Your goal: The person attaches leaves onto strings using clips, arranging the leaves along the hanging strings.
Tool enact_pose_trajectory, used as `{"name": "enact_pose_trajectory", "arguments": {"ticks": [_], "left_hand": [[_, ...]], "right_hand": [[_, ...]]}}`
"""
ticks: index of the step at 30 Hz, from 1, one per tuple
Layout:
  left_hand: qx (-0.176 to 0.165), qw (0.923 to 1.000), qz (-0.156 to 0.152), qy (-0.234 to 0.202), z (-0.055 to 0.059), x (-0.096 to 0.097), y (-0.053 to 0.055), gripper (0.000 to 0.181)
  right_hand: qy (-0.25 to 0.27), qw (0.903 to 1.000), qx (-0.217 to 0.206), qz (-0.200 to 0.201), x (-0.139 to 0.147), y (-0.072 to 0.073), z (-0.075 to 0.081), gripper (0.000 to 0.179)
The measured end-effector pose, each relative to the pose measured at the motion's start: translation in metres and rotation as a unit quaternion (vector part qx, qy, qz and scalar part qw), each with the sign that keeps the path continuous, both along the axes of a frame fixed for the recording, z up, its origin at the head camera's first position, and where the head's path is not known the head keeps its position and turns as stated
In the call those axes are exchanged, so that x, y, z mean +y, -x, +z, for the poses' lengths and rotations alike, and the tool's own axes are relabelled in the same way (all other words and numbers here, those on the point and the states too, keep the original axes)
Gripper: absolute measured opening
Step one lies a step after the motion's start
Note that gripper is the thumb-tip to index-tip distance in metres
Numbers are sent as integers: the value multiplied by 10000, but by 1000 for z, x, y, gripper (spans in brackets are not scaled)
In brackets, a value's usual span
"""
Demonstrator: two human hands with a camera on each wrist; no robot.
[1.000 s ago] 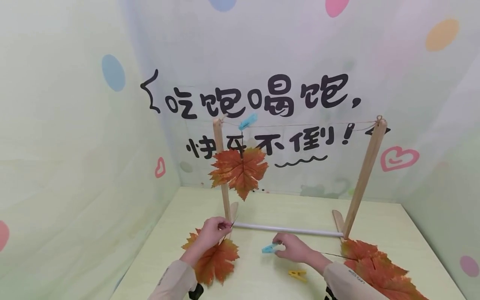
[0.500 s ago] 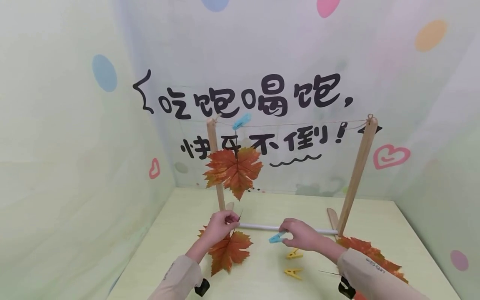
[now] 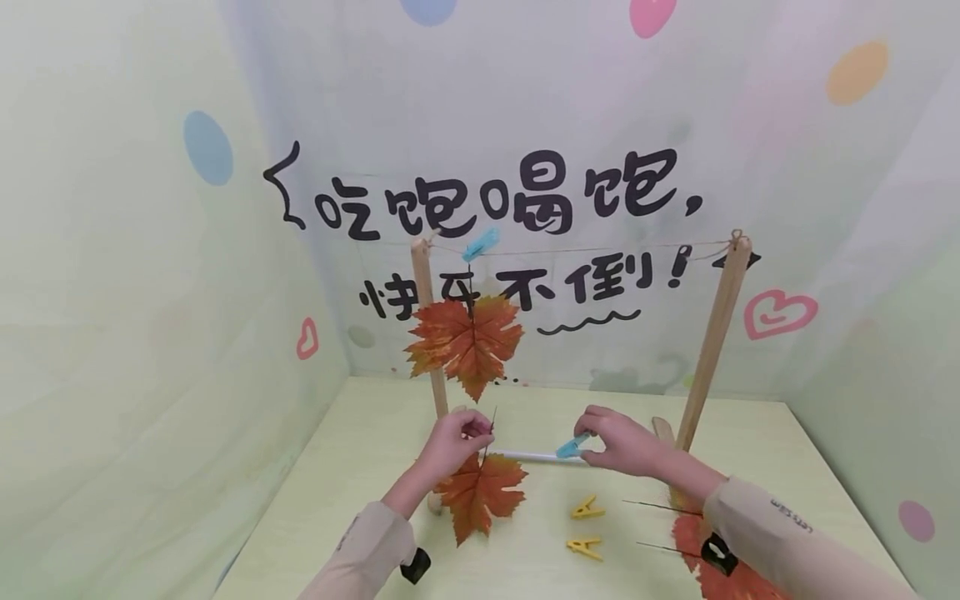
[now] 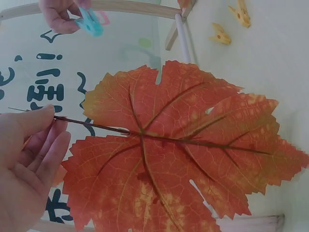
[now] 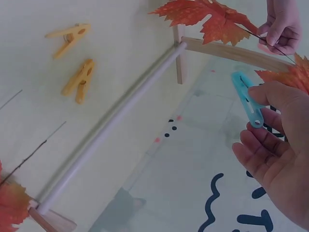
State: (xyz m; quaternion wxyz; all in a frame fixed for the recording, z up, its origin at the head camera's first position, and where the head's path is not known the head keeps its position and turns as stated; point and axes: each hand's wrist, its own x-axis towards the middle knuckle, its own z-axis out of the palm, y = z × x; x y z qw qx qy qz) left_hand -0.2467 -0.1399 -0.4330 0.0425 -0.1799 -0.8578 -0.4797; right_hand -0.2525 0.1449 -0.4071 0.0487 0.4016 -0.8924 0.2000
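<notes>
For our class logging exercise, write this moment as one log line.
left hand: pinches leaf stem; right hand: holds blue clothespin; string: one clipped leaf; table: two yellow clothespins

The blue clip (image 3: 572,447) looks plastic, the post (image 3: 713,342) wooden.

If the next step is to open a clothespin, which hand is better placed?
Probably the right hand: it holds a blue clothespin, while the left hand pinches a leaf by its stem.

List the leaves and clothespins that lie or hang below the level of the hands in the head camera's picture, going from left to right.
Leaf held by its stem in the left hand → two yellow clothespins → red-orange leaves at the right, partly covered by the right sleeve.
</notes>
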Motion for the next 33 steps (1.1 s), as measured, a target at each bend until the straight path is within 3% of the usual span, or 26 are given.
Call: {"name": "enact_pose_trajectory", "arguments": {"ticks": [9,16,24,33], "left_hand": [[1,9994,-5,-351,21,6,4,9],[388,9981,38,-481,37,12,11,9],[762,9955,16,-562,59,20,16,9],[816,9958,14,-409,82,26,18,13]], "right_hand": [[-142,9996,191,182,2,4,38,16],[322,9978,487,318,-4,10,66,18],[801,9915,1015,108,-3,17,101,19],[967,9838,1498,162,-1,24,132,22]]}}
